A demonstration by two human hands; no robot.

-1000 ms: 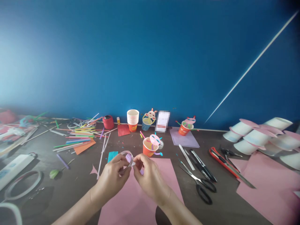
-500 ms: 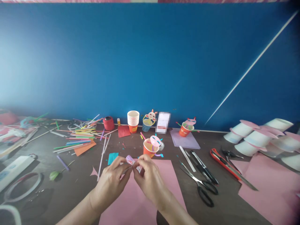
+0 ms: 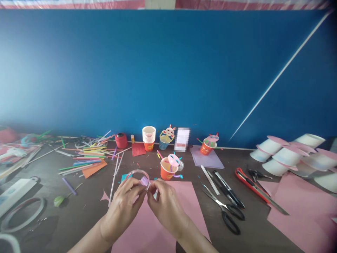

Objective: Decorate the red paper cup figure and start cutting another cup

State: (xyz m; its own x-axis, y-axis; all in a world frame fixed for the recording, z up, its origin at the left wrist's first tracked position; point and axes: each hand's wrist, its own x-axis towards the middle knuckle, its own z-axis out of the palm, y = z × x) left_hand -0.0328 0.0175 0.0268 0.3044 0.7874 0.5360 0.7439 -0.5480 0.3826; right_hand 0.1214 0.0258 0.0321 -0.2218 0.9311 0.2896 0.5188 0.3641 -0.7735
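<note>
In the head view, pinching a translucent ring-shaped tape roll (image 3: 138, 171) with the left hand (image 3: 122, 202), near an orange paper cup (image 3: 165, 174) and pink paper sheet (image 3: 191, 207). Holding the right hand (image 3: 167, 203) curled beside its edge; cannot tell whether gripping anything.

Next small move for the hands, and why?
Probably try peeling up an end with the right hand while the left hand steadies the thin, pale ring-shaped roll, apparently tape. The left hand grips it, and the right hand's fingers are curled close at its near edge. Whether an end is already lifted is too small to tell.
</note>
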